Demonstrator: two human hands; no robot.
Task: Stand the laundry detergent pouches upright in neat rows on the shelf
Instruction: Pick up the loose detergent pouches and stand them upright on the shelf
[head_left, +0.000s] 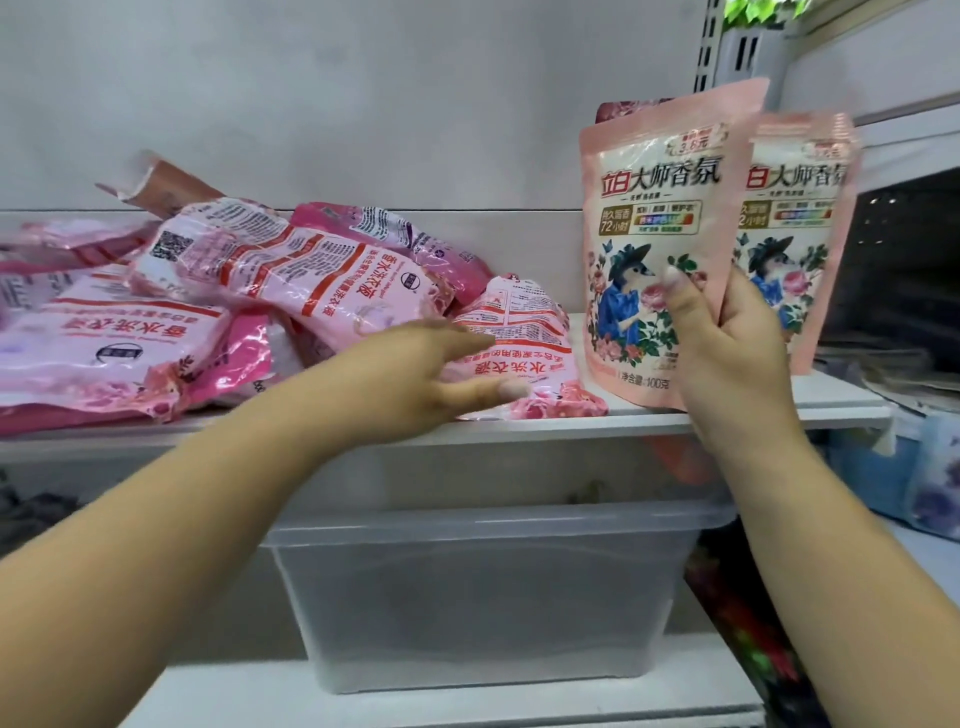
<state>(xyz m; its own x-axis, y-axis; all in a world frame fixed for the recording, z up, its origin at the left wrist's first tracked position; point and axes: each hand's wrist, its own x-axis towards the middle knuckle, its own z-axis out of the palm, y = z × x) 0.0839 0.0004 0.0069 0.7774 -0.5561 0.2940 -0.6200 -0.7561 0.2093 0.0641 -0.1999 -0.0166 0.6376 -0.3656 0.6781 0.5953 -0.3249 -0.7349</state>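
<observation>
While my right hand (727, 332) pinches two upright pouches (660, 249) and my left hand (415, 369) reaches open-fingered toward the flat pouch (524, 338), either upright one could topple.

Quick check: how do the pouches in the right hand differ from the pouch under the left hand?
The peach pouches in the right hand are held upright, fronts showing; the pink pouch under the left hand lies flat on the shelf, its print upside down. The peach pouches show a figure in a hat among roses; the pink pouch shows mostly text panels. Both have rose artwork.
</observation>
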